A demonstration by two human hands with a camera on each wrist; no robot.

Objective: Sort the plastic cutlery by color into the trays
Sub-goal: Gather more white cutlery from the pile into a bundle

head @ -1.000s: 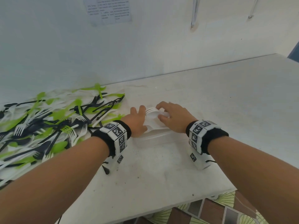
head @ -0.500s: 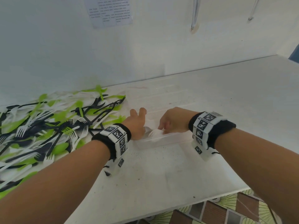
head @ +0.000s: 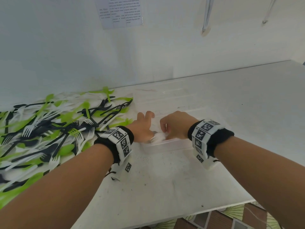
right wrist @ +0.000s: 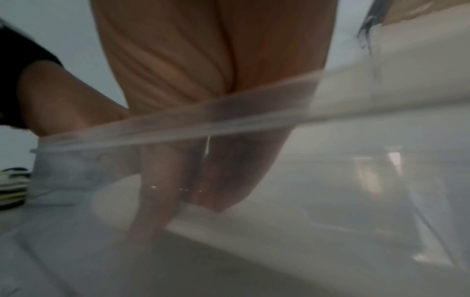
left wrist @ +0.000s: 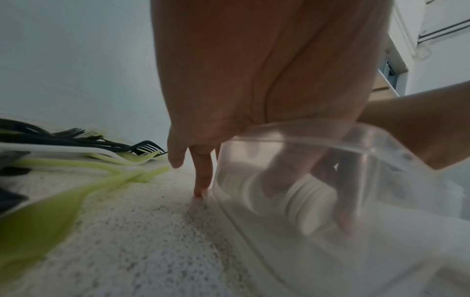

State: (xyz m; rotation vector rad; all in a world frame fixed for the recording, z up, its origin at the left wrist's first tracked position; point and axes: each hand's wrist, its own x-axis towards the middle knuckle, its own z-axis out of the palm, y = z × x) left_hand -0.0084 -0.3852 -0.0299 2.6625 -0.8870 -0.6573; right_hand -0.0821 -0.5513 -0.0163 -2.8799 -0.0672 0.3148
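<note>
A clear plastic tray [head: 171, 144] stands on the white table, right of a big mixed pile of green, black and white cutlery [head: 49, 129]. Inside the tray lies a stack of white cutlery [head: 157, 138]. My right hand [head: 176, 124] reaches down into the tray, and its curled fingers grip that stack [right wrist: 203, 217]. At the tray's left end is my left hand [head: 143, 128], fingers straight. Some of them press the stack [left wrist: 300, 201] inside the tray. One fingertip [left wrist: 198, 193] touches the table outside the wall [left wrist: 330, 138].
The wall rises just behind the table, with a printed sheet [head: 120, 12] on it. The table's front edge [head: 181, 215] runs close below my forearms, with patterned floor beyond it. Bare white tabletop [head: 239, 104] stretches to the right of the tray.
My right hand turned from lying flat on the white stack to reaching knuckles-up into the tray, lowering the stack. My left hand stayed at the tray's left end.
</note>
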